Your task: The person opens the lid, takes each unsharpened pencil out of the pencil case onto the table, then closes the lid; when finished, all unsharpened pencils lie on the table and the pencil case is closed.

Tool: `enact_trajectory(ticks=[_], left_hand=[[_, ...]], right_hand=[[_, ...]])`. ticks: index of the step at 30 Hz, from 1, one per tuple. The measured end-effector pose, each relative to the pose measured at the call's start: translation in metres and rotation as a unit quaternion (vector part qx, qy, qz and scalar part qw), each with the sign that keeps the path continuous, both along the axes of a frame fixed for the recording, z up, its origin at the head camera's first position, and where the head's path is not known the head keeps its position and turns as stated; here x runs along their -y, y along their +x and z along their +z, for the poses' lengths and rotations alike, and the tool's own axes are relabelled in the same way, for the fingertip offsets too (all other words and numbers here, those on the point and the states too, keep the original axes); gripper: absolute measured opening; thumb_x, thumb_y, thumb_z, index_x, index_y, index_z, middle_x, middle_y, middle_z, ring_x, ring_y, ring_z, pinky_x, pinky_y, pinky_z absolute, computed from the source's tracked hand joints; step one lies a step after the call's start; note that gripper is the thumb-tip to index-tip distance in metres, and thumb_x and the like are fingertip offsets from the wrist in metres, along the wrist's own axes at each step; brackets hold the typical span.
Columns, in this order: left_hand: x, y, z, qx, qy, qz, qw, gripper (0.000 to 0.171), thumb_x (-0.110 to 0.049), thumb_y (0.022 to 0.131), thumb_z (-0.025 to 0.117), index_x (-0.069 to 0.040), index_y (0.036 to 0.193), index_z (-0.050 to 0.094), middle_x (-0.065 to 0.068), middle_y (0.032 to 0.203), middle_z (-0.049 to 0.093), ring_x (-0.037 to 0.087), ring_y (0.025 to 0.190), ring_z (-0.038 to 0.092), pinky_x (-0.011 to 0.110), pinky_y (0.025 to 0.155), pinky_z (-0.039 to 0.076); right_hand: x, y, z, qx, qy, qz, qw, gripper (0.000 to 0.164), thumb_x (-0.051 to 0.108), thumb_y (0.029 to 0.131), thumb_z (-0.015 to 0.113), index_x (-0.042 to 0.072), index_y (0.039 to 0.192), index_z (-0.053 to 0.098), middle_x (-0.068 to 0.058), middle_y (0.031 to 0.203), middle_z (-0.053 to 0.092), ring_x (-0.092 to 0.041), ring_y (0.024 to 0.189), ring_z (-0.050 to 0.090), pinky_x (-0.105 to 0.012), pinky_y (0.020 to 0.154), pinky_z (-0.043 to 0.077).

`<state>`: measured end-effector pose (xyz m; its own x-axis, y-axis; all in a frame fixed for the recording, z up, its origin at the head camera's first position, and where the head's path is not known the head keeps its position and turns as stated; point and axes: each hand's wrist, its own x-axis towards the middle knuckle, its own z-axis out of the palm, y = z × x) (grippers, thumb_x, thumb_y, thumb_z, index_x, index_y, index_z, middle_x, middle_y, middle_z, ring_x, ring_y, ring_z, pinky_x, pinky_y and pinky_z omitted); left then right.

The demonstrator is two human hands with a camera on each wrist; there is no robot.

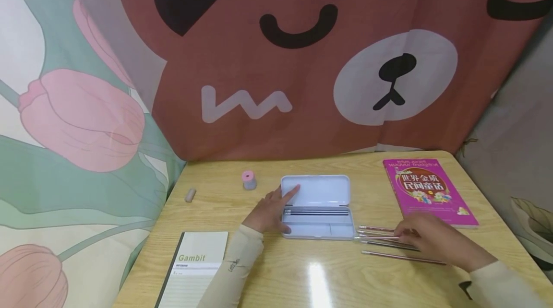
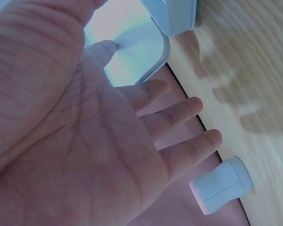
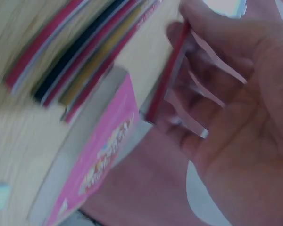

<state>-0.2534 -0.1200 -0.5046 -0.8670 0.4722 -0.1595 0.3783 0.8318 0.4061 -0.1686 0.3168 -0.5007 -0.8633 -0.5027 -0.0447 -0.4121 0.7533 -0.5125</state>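
A white pencil case (image 1: 315, 190) lies with its lid raised; several pencils (image 1: 317, 212) sit in its rear compartment. My left hand (image 1: 270, 209) is at its left side, index finger against the inside of the lid and thumb by the front left corner. In the left wrist view the other fingers of that hand (image 2: 99, 132) extend past the lid. To the right of the case, my right hand (image 1: 425, 236) pinches a red pencil (image 3: 170, 75) between thumb and fingertips. Beneath and beside it, several striped pencils (image 3: 85, 52) lie on the table, one apart from the others.
A pink storybook (image 1: 432, 193) lies behind my right hand. At the front left is a notebook (image 1: 196, 265). A small eraser (image 1: 190, 195) and a pink-topped grey sharpener-like piece (image 1: 248, 180) stand left of the case. A bear-patterned cloth (image 1: 259, 140) hangs behind the table.
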Motion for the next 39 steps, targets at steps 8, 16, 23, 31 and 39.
enact_trajectory(ticks=[8,16,23,31,39], left_hand=[[-0.001,-0.001,-0.002,0.006,-0.001,0.006,1.0,0.121,-0.021,0.084,0.099,-0.037,0.177,0.024,0.014,0.185,0.02,0.042,0.163,0.035,0.063,0.13,0.037],[0.0,-0.001,-0.002,-0.002,0.004,-0.001,1.0,0.12,-0.02,0.083,0.1,-0.033,0.177,0.026,0.018,0.183,0.023,0.044,0.161,0.037,0.064,0.129,0.037],[0.001,0.001,0.0,-0.001,0.003,0.002,1.0,0.119,-0.021,0.083,0.1,-0.033,0.177,0.027,0.018,0.183,0.024,0.045,0.162,0.036,0.068,0.13,0.033],[-0.001,0.0,0.003,0.001,0.004,0.008,1.0,0.119,-0.02,0.083,0.1,-0.035,0.177,0.027,0.018,0.183,0.024,0.044,0.162,0.036,0.067,0.131,0.032],[0.0,0.001,0.0,-0.001,0.004,0.004,1.0,0.119,-0.02,0.083,0.099,-0.034,0.177,0.027,0.019,0.182,0.025,0.044,0.162,0.037,0.066,0.131,0.032]], right_hand=[[-0.009,0.007,-0.003,0.009,0.032,0.004,0.999,0.008,0.024,0.092,0.09,0.029,0.094,0.084,0.024,0.091,0.071,0.007,0.081,0.053,-0.026,0.068,0.054],[-0.008,0.008,-0.011,0.004,0.063,-0.001,0.998,0.012,0.023,0.09,0.092,0.029,0.09,0.08,0.023,0.089,0.067,0.004,0.08,0.051,-0.027,0.07,0.053],[-0.004,0.004,-0.014,-0.003,0.058,0.005,0.998,0.015,0.022,0.093,0.089,0.031,0.089,0.078,0.025,0.087,0.066,0.006,0.079,0.051,-0.027,0.071,0.055],[0.024,-0.006,-0.011,-0.069,0.054,-0.033,0.996,0.006,0.027,0.101,0.082,0.031,0.097,0.08,0.025,0.091,0.069,0.005,0.083,0.059,-0.031,0.077,0.06],[0.066,-0.026,-0.017,-0.146,0.068,-0.05,0.986,0.006,0.023,0.102,0.08,0.019,0.106,0.082,0.015,0.088,0.07,-0.003,0.078,0.061,-0.036,0.076,0.056]])
